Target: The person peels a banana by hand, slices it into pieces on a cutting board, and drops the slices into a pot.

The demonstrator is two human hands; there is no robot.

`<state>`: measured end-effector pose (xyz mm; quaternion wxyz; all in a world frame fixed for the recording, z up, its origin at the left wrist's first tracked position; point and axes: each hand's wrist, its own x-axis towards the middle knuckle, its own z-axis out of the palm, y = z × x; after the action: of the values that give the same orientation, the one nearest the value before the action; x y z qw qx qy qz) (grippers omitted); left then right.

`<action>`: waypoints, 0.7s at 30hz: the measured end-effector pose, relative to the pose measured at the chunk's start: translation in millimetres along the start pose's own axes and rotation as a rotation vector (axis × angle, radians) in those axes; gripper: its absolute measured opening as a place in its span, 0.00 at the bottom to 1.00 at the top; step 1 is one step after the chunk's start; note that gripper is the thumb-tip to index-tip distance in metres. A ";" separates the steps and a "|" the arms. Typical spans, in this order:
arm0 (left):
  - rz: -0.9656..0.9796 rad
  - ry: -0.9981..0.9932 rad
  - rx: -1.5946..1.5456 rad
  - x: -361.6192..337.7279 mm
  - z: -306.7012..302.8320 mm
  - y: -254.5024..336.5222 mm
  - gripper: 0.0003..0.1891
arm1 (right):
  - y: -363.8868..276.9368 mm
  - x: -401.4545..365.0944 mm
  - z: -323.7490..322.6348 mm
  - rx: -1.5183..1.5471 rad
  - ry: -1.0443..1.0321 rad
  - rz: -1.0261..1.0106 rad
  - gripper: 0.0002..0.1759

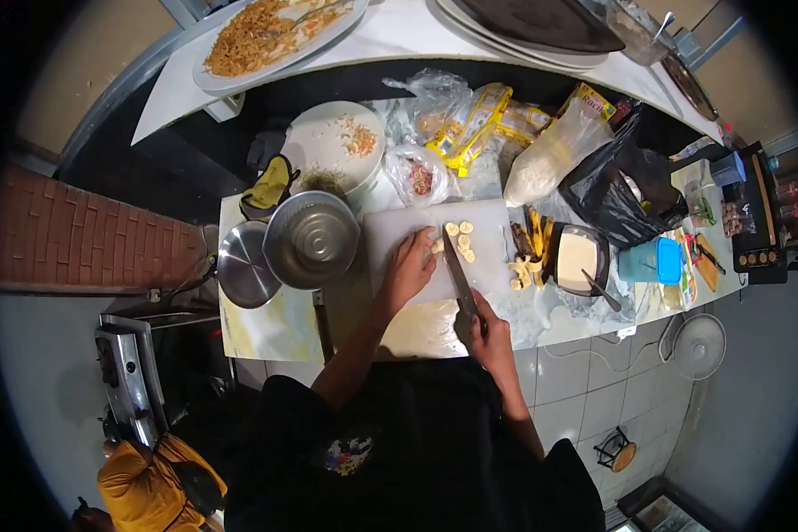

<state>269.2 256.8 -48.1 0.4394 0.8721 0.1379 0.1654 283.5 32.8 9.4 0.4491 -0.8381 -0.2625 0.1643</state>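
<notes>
On the white cutting board [390, 232], my left hand [409, 268] has its fingertips on a piece of banana [437, 246]. A knife [457, 275] is gripped by its dark handle in my right hand [492, 340]. Its blade points away from me, just right of the left fingertips. Several banana slices [465, 241] lie right of the blade. Banana peels [528, 266] are heaped past the board's right edge, beside a square bowl of pale batter [578, 257] with a spoon in it.
Left of the board stand a metal pot [312, 239] and a round lid [246, 266]. Behind it are a large plate [319, 133], plastic bags and a black bag [625, 182]. A blue-lidded container [669, 261] stands right. A person in orange [146, 483] is at lower left.
</notes>
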 end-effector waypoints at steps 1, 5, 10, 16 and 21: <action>0.013 -0.006 0.015 0.8 -1.5 0.0 0.29 | -2.0 -0.8 1.6 -0.024 0.041 -0.034 0.29; 0.043 0.021 0.002 -0.8 -8.5 1.1 0.28 | -14.7 4.6 -5.3 -0.035 -0.076 0.182 0.30; 0.029 0.050 -0.044 -1.7 -13.8 -12.6 0.26 | -12.8 6.3 2.6 -0.029 0.047 0.021 0.28; -0.214 0.140 -0.137 1.9 -15.8 -20.4 0.27 | -12.7 17.6 8.9 -0.018 -0.120 0.054 0.32; -0.158 0.243 0.012 -6.0 -20.6 -17.8 0.27 | -4.1 28.3 9.6 -0.017 -0.205 0.004 0.31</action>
<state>253.6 279.6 -52.1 0.4259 0.8347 0.2591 0.2339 300.2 57.7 6.6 0.4124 -0.8213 -0.3068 0.2476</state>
